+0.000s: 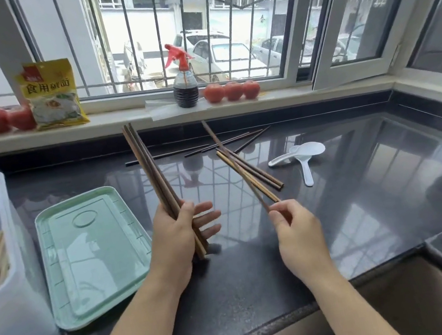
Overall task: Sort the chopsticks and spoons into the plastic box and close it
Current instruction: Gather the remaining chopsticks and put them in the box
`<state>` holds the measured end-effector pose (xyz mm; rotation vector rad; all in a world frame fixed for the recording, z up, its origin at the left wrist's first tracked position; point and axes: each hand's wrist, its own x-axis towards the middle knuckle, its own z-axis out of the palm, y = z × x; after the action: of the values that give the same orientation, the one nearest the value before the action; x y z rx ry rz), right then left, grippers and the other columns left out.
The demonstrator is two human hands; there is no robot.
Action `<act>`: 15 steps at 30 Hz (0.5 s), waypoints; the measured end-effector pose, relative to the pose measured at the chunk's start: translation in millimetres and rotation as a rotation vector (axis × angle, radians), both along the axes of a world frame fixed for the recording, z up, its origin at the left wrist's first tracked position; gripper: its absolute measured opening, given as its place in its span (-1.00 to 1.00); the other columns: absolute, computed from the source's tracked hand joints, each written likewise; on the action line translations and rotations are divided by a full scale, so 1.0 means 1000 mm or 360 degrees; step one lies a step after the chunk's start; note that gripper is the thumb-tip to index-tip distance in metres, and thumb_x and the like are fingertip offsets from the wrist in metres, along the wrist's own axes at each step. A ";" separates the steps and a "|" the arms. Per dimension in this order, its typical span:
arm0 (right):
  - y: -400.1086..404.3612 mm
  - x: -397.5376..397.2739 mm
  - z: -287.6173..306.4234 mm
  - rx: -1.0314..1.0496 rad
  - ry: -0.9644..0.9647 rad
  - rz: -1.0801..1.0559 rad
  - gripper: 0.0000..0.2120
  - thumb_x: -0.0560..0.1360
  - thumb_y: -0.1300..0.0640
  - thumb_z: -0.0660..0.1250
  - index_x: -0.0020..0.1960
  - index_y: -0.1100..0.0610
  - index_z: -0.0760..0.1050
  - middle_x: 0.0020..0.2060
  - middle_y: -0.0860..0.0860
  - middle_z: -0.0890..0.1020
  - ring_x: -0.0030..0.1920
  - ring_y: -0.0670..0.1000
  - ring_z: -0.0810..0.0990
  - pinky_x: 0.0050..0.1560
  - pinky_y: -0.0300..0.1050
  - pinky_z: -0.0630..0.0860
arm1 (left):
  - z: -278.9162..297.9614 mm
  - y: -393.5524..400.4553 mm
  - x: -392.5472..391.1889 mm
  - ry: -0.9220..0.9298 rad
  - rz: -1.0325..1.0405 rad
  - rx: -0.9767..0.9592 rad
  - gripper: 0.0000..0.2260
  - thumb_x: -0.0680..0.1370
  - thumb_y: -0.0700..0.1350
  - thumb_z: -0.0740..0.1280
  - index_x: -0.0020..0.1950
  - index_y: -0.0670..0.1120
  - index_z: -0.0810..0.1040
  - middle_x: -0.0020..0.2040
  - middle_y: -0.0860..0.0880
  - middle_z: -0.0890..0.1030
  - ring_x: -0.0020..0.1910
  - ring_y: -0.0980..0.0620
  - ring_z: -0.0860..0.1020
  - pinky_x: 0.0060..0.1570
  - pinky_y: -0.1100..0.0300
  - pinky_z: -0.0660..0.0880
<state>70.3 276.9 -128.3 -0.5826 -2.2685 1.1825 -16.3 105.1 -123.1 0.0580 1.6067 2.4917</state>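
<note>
At frame centre the left hand [176,233] grips a bundle [158,183] of chopsticks upright, ends on the counter [363,187]. The right hand [297,230] pinches one chopstick [231,165]. Loose chopsticks [255,170] and spoons [302,156] lie right of centre. Box [3,291] and lid [94,255] sit at left.

Glossy dark stone counter [366,201] (mirror-like), matt wooden chopsticks [153,172], smooth plastic spoons [303,153] and lid [94,255].

Bare counter [377,185] spreads across the right of the frame. At left, the green lid [94,255] and white box [6,291] block passage; loose chopsticks [249,171] and spoons [302,156] clutter the upper centre.
</note>
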 end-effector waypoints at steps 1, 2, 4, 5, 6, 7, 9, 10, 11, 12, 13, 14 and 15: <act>-0.018 -0.004 0.000 -0.0047 0.0002 0.0144 -0.91 0.63 0.15 0.31 0.00 0.01 0.57 -0.10 -0.11 0.64 -0.06 -0.15 0.58 -0.08 -0.28 0.48 | 0.001 0.001 0.000 -0.0079 -0.0012 0.0124 -0.98 0.73 -0.18 0.19 0.12 -0.12 0.38 0.01 -0.25 0.72 -0.03 -0.24 0.73 -0.08 -0.28 0.65; -0.035 -0.008 0.000 -0.0098 0.0001 0.0259 -0.91 0.62 0.15 0.32 0.00 0.00 0.59 -0.12 -0.10 0.65 -0.08 -0.16 0.60 -0.06 -0.27 0.52 | 0.001 0.002 0.001 -0.0153 -0.0037 0.0235 -0.97 0.73 -0.18 0.18 0.14 -0.13 0.38 0.05 -0.27 0.72 0.02 -0.25 0.73 -0.05 -0.25 0.65; -0.060 -0.012 -0.002 -0.0157 0.0000 0.0403 -0.90 0.61 0.15 0.33 -0.01 0.00 0.60 -0.12 -0.08 0.67 -0.09 -0.14 0.62 -0.03 -0.21 0.56 | 0.001 0.005 0.005 -0.0242 -0.0115 0.0347 -0.88 0.73 -0.17 0.18 0.21 -0.19 0.39 0.08 -0.28 0.71 0.07 -0.24 0.71 -0.01 -0.20 0.65; -0.067 -0.013 -0.004 -0.0132 -0.0001 0.0431 -0.90 0.61 0.15 0.33 -0.01 0.00 0.60 -0.12 -0.08 0.67 -0.08 -0.14 0.63 -0.03 -0.21 0.57 | 0.001 0.006 0.006 -0.0248 -0.0136 0.0356 -0.87 0.74 -0.16 0.17 0.20 -0.21 0.39 0.06 -0.27 0.72 0.07 -0.23 0.72 0.00 -0.18 0.65; -0.069 -0.014 -0.004 -0.0078 -0.0003 0.0437 -0.90 0.61 0.15 0.33 -0.02 0.00 0.60 -0.12 -0.09 0.66 -0.07 -0.14 0.62 -0.04 -0.23 0.55 | 0.001 0.006 0.006 -0.0241 -0.0139 0.0354 -0.89 0.74 -0.16 0.17 0.16 -0.20 0.41 0.01 -0.25 0.73 0.04 -0.21 0.73 -0.03 -0.15 0.66; -0.069 -0.014 -0.004 -0.0043 0.0001 0.0448 -0.90 0.61 0.15 0.33 -0.02 0.00 0.61 -0.13 -0.10 0.66 -0.08 -0.14 0.61 -0.05 -0.25 0.54 | 0.001 0.005 0.005 -0.0228 -0.0119 0.0343 -0.88 0.73 -0.16 0.18 0.09 -0.20 0.43 -0.07 -0.23 0.73 -0.03 -0.19 0.74 -0.10 -0.10 0.67; -0.066 -0.011 -0.002 -0.0142 0.0026 0.0583 -0.86 0.62 0.19 0.32 -0.01 0.02 0.64 -0.08 -0.13 0.68 -0.04 -0.17 0.62 -0.03 -0.29 0.53 | 0.001 0.004 0.002 -0.0178 -0.0058 0.0323 -0.87 0.72 -0.19 0.21 0.00 -0.18 0.45 -0.25 -0.14 0.64 -0.24 -0.12 0.70 -0.23 -0.01 0.66; -0.064 -0.009 -0.002 -0.0236 0.0016 0.0682 -0.82 0.62 0.22 0.31 0.02 0.00 0.65 -0.02 -0.17 0.69 -0.01 -0.20 0.62 -0.01 -0.29 0.53 | 0.000 0.004 0.000 -0.0151 -0.0034 0.0318 -0.89 0.71 -0.20 0.22 0.00 -0.16 0.45 -0.30 -0.10 0.57 -0.33 -0.08 0.64 -0.25 0.01 0.65; -0.063 -0.007 0.000 -0.0319 -0.0028 0.0765 -0.79 0.63 0.23 0.30 0.05 -0.02 0.66 0.03 -0.19 0.69 0.00 -0.21 0.62 -0.01 -0.28 0.53 | -0.002 0.003 -0.002 -0.0137 -0.0020 0.0320 -0.92 0.71 -0.21 0.22 0.02 -0.14 0.43 -0.31 -0.08 0.51 -0.39 -0.05 0.58 -0.24 0.01 0.64; -0.061 -0.006 0.002 -0.0367 -0.0076 0.0818 -0.79 0.63 0.23 0.30 0.07 -0.02 0.66 0.03 -0.19 0.69 -0.03 -0.21 0.62 -0.03 -0.27 0.52 | -0.003 0.002 -0.003 -0.0139 -0.0017 0.0342 -0.92 0.71 -0.21 0.22 0.02 -0.12 0.42 -0.31 -0.07 0.48 -0.42 -0.02 0.52 -0.25 0.01 0.63; -0.055 -0.007 0.006 -0.0352 -0.0096 0.0816 -0.80 0.63 0.23 0.32 0.06 0.00 0.67 -0.02 -0.14 0.70 -0.10 -0.20 0.62 -0.08 -0.26 0.52 | -0.004 0.002 -0.004 -0.0159 -0.0020 0.0388 -0.92 0.71 -0.21 0.21 0.01 -0.11 0.41 -0.31 -0.06 0.47 -0.43 -0.01 0.48 -0.26 0.01 0.62; -0.045 -0.011 0.012 -0.0317 -0.0053 0.0747 -0.82 0.61 0.22 0.34 0.02 0.01 0.68 -0.12 -0.09 0.71 -0.18 -0.18 0.61 -0.13 -0.23 0.51 | -0.004 0.001 -0.006 -0.0187 -0.0030 0.0448 -0.91 0.71 -0.21 0.21 0.00 -0.10 0.40 -0.31 -0.06 0.46 -0.43 0.01 0.45 -0.30 0.04 0.60; -0.030 -0.019 0.021 -0.0263 0.0043 0.0579 -0.84 0.60 0.22 0.35 -0.01 0.03 0.68 -0.20 -0.04 0.70 -0.25 -0.15 0.59 -0.16 -0.17 0.52 | -0.003 0.000 -0.006 -0.0221 -0.0038 0.0510 -0.89 0.71 -0.21 0.20 -0.01 -0.09 0.39 -0.31 -0.05 0.46 -0.43 0.02 0.44 -0.35 0.08 0.57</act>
<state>51.3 247.1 -107.0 -0.2118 -2.3316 1.5513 -22.7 105.3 -125.7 -0.0525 1.1379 2.6444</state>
